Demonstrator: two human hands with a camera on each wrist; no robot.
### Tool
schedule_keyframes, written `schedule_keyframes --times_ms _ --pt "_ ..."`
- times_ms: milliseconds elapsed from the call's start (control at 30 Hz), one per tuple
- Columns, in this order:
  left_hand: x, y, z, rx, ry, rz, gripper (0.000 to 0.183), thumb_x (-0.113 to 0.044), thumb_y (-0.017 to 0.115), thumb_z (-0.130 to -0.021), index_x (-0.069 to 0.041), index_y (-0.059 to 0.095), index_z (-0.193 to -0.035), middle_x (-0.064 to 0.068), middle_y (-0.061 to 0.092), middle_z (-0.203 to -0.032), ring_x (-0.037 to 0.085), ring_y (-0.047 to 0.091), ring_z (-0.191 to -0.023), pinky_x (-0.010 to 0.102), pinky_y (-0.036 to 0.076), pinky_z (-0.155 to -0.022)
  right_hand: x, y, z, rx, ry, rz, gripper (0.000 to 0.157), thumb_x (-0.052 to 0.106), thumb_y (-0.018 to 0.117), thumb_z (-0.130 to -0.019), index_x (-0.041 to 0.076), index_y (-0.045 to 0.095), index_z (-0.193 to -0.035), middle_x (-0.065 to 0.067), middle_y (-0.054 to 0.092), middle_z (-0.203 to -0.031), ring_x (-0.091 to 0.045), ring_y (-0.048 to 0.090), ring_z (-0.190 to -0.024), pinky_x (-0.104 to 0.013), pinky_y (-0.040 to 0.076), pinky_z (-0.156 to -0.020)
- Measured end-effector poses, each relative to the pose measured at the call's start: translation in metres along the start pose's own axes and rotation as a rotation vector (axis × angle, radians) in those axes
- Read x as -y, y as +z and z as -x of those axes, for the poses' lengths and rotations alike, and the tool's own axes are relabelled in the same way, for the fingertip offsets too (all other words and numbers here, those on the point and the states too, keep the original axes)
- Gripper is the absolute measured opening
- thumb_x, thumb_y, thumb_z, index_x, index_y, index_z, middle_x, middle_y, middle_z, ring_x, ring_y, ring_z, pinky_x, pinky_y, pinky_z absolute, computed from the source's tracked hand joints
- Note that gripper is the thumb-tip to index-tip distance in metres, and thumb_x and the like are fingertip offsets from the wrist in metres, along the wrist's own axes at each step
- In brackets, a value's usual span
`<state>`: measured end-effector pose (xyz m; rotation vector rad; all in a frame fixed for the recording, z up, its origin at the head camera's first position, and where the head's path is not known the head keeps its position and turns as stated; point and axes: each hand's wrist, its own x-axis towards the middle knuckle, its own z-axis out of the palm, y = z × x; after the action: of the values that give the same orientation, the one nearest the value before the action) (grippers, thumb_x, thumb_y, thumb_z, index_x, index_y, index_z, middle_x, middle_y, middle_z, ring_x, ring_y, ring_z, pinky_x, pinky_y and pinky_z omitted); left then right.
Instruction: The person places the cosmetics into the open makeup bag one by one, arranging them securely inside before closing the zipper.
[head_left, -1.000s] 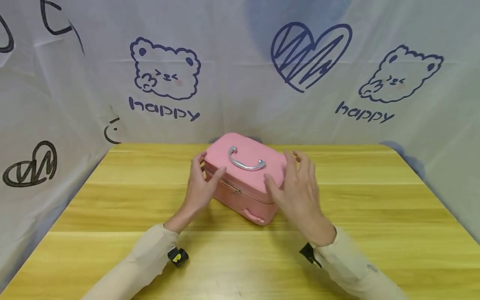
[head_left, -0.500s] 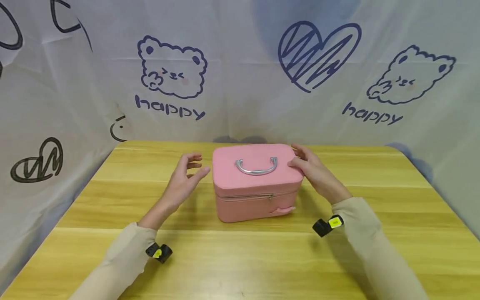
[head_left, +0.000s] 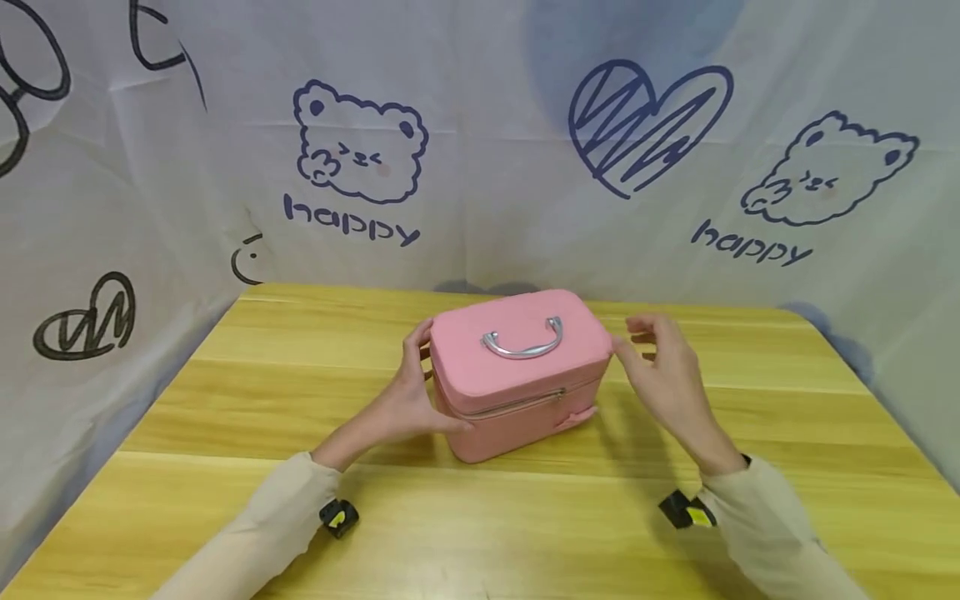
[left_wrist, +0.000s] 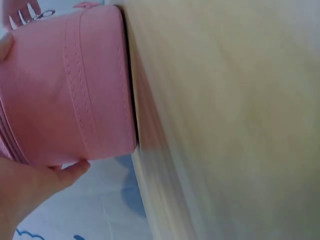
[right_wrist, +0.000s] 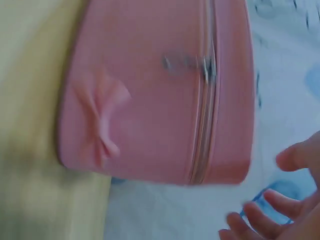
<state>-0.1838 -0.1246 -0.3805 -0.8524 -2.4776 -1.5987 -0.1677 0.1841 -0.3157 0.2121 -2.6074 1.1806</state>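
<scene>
A pink cosmetic case (head_left: 495, 379) stands closed on the table, its silver handle (head_left: 522, 353) lying across the lid. A zipper pull (right_wrist: 208, 69) hangs at the front seam, with a pink bow (right_wrist: 100, 117) lower down. My left hand (head_left: 412, 400) grips the case's left end, thumb along the front and fingers round the far side. In the left wrist view its fingers (left_wrist: 75, 172) press against the case's side. My right hand (head_left: 667, 379) is off the right end, fingers loosely bent and holding nothing, thumb tip right by the lid's corner.
The wood-grain table (head_left: 262, 383) extends on both sides of the case. Behind it hangs a white cloth backdrop (head_left: 495, 208) with drawn bears and hearts. A small black wrist camera (head_left: 339, 517) sits at the left cuff, another wrist camera (head_left: 686, 508) at the right.
The case has turned so its front faces me, bow now at the right. My left hand came away, then took hold of the left end; my right hand has moved off the right end.
</scene>
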Motion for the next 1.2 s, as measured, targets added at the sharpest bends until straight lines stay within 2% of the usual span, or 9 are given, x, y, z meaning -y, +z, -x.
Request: schedule_keyframes --times_ms 67,200,300,500,633,733,867,1000,1200 --pt "-0.001 0.003 0.0 -0.027 0.012 -0.001 0.132 -0.011 0.093 -0.057 -0.01 -0.001 -0.149 0.021 0.017 -0.15 0.038 0.031 -0.13 0.052 0.037 -0.104 0.002 0.003 0.018 -0.017 -0.066 0.075 0.03 0.014 0.065 -0.092 -0.007 0.058 -0.112 -0.021 0.061 -0.109 -0.036 0.058 -0.101 -0.05 0.049 -0.085" --pt "-0.004 0.015 -0.003 -0.087 0.033 -0.068 0.127 -0.017 0.093 -0.057 -0.01 0.007 -0.148 0.021 0.021 -0.148 0.035 0.035 -0.128 0.051 0.039 -0.103 0.001 0.018 0.034 0.063 -0.118 0.174 0.02 0.013 0.074 -0.085 -0.001 0.065 -0.096 -0.011 0.067 -0.089 -0.03 0.064 -0.085 -0.045 0.052 -0.073" --pt "-0.004 0.025 -0.004 -0.134 0.035 -0.129 0.125 -0.021 0.094 -0.055 -0.006 0.01 -0.147 0.023 0.024 -0.146 0.035 0.035 -0.13 0.049 0.035 -0.106 -0.004 0.032 0.032 0.08 -0.099 0.192 0.018 0.012 0.076 -0.083 0.0 0.065 -0.09 -0.009 0.068 -0.083 -0.028 0.066 -0.078 -0.041 0.054 -0.068" --pt "-0.006 0.036 -0.003 -0.185 0.009 -0.186 0.126 -0.025 0.095 -0.052 -0.005 0.013 -0.145 0.024 0.027 -0.141 0.036 0.034 -0.127 0.05 0.035 -0.106 -0.013 0.044 0.025 0.022 -0.055 0.208 0.01 0.006 0.069 -0.082 -0.001 0.065 -0.087 -0.01 0.069 -0.08 -0.025 0.065 -0.072 -0.04 0.053 -0.064" --pt "-0.01 0.036 -0.004 -0.212 -0.003 -0.232 0.126 -0.027 0.095 -0.05 -0.006 0.014 -0.145 0.023 0.029 -0.138 0.036 0.036 -0.125 0.05 0.036 -0.104 -0.015 0.045 0.023 -0.017 -0.095 0.175 0.005 0.004 0.066 -0.082 0.0 0.065 -0.084 -0.009 0.069 -0.079 -0.025 0.066 -0.073 -0.039 0.053 -0.063" --pt "-0.013 0.036 -0.005 -0.229 0.01 -0.251 0.126 -0.028 0.095 -0.05 -0.005 0.015 -0.145 0.024 0.03 -0.136 0.036 0.037 -0.123 0.05 0.038 -0.103 -0.015 0.042 0.024 -0.04 -0.135 0.151 0.004 0.001 0.065 -0.08 0.001 0.065 -0.084 -0.007 0.068 -0.077 -0.022 0.064 -0.07 -0.034 0.051 -0.06" --pt "-0.017 0.037 -0.006 -0.23 -0.001 -0.247 0.126 -0.03 0.095 -0.051 -0.005 0.015 -0.145 0.024 0.03 -0.136 0.035 0.038 -0.121 0.05 0.039 -0.101 -0.017 0.033 0.024 0.014 -0.143 0.111 0.005 0.0 0.065 -0.085 -0.001 0.068 -0.089 -0.006 0.066 -0.075 -0.017 0.06 -0.061 -0.025 0.048 -0.054" --pt "-0.019 0.037 -0.006 -0.219 -0.03 -0.238 0.127 -0.032 0.095 -0.051 -0.006 0.015 -0.146 0.022 0.03 -0.136 0.034 0.037 -0.121 0.05 0.039 -0.102 -0.02 0.024 0.025 0.041 -0.153 0.131 0.006 0.005 0.069 -0.089 0.001 0.071 -0.087 -0.006 0.068 -0.073 -0.017 0.061 -0.058 -0.024 0.047 -0.05" --pt "-0.02 0.038 -0.007 -0.223 -0.05 -0.235 0.127 -0.032 0.095 -0.051 -0.005 0.015 -0.147 0.022 0.031 -0.137 0.034 0.038 -0.123 0.049 0.038 -0.103 -0.018 0.026 0.031 -0.031 -0.33 0.224 0.004 0.002 0.072 -0.085 0.002 0.071 -0.081 -0.003 0.067 -0.069 -0.012 0.056 -0.058 -0.028 0.044 -0.051"
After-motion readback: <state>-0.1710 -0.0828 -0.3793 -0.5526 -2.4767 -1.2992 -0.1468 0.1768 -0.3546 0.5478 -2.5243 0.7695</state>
